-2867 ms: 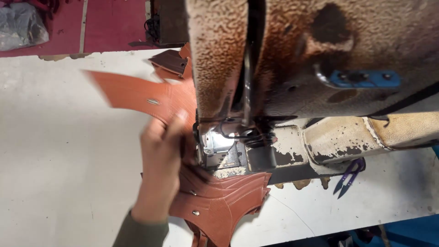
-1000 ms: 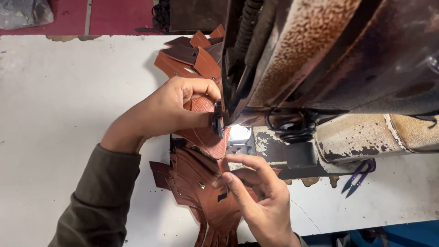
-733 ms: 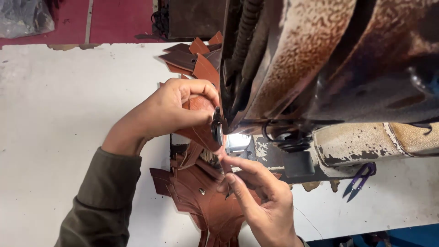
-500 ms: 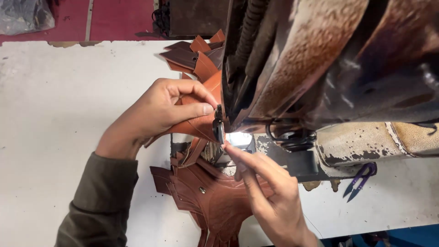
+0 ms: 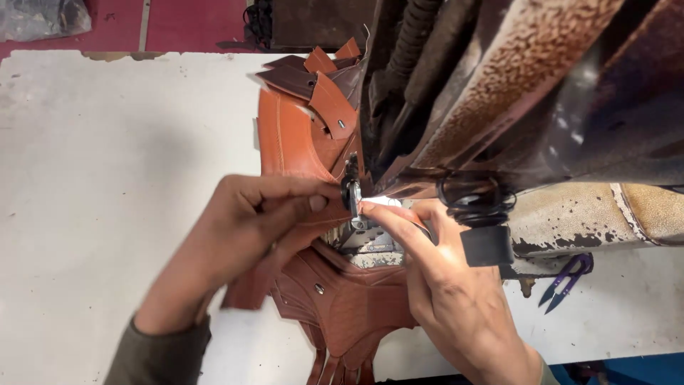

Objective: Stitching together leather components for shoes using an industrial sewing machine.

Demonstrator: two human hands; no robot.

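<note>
Spread across most of the view: a pale, scuffed counter [image 5: 107, 142], bare on its left part. Loomed over the right half, a worn and rust-mottled sewing machine [image 5: 527, 85], its head dark and pitted, its light-coloured base running off to the right edge. Lay beneath the machine's needle area a brown leather piece [image 5: 292, 139] with stitched edges, stretched from the far side of the counter toward the near edge, partly under the machine. Stacked at its far end, several smaller leather tabs [image 5: 317, 78], darker and overlapping, one with a metal rivet. Fanned out at the near end, more brown leather straps [image 5: 342, 306] with a small stud, hanging over the counter's edge.

Pressed down on the leather piece just left of the needle, the left hand [image 5: 242, 235], fingers curled and pinching the material against the bed. Rested on the opposite side, the right hand [image 5: 449, 292], fingertips close together and touching the leather beside the lit presser foot [image 5: 353, 196]. Sat on the counter well to the right, under the machine's base, small purple thread snips [image 5: 566, 274].
</note>
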